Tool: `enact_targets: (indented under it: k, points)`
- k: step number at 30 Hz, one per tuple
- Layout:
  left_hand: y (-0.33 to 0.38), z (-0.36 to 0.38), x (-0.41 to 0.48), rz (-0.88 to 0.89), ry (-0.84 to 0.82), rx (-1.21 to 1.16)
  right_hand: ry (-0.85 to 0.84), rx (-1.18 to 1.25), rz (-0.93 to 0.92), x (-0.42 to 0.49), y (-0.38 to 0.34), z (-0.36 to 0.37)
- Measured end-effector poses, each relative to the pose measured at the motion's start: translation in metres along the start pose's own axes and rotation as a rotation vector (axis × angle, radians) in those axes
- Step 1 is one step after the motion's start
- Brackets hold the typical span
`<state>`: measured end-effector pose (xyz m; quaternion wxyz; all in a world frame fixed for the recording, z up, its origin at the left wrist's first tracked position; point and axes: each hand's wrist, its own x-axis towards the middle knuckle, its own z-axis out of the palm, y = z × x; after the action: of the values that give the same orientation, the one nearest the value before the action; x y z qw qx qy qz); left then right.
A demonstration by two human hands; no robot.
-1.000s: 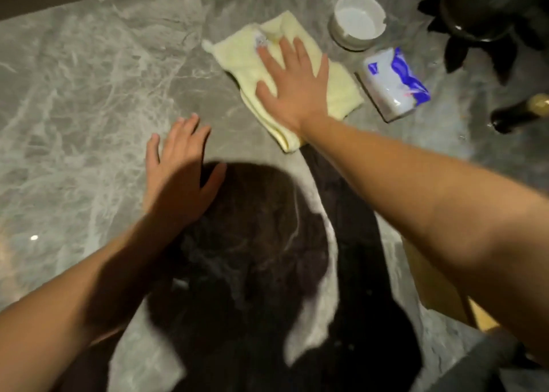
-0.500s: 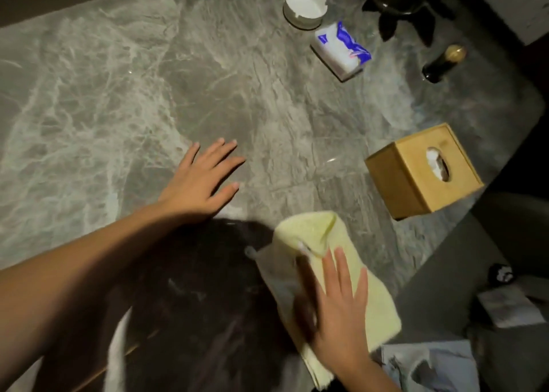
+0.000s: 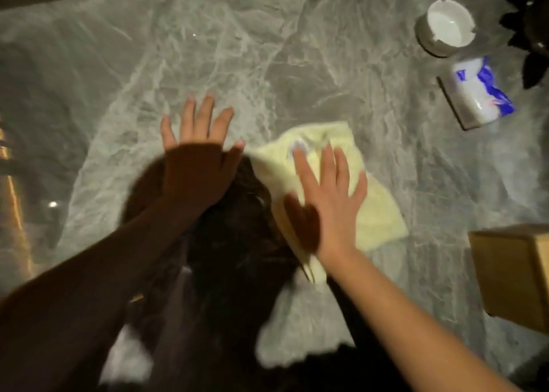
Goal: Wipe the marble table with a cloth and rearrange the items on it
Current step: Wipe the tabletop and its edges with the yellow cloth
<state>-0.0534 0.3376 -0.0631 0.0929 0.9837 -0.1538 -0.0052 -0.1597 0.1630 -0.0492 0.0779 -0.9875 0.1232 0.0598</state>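
Your right hand (image 3: pixel 328 201) lies flat and open, fingers spread, pressing down on the yellow cloth (image 3: pixel 371 210). Your left hand (image 3: pixel 197 157) is flat and open too, fingers spread, palm down on the bare marble table (image 3: pixel 148 64) just beside the cloth. It holds nothing. The two hands sit side by side, close but not touching.

The cloth is pale yellow, soft and fuzzy, and folded into a rough square. It lies near the middle of the table, under your right palm. A small white tag (image 3: pixel 298 148) shows near its far edge, by your fingertips. The tag is too blurry to read.

The table top is grey stone with thin white lines running all over it. It is smooth and shiny. Your dark shadow falls across the near part.

At the far right stands a round white ashtray (image 3: pixel 445 30) with notches in its thick rim. Just in front of it lies a soft tissue pack (image 3: pixel 475 93), white with blue patches. Its writing is too blurry to read. At the right edge, near the cloth, sits a boxy wooden tissue box (image 3: pixel 514 275), light brown with flat sides.
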Motion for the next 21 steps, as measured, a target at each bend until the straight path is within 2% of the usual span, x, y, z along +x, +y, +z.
enact_targets:
  k: [7,11,16,21]
  points:
    - [-0.003,-0.002,0.002,-0.003,-0.009,-0.052,0.037,0.108,-0.095,0.231,-0.082,-0.017]
    - [-0.003,-0.004,0.003,-0.01,-0.008,-0.076,0.063,0.067,-0.173,0.302,-0.111,-0.022]
    - [-0.003,-0.004,0.001,-0.024,-0.011,-0.111,0.092,0.009,-0.287,0.307,-0.109,-0.024]
    - [-0.003,0.004,0.002,-0.052,0.096,-0.14,0.03,-0.053,-0.361,0.239,-0.075,-0.023]
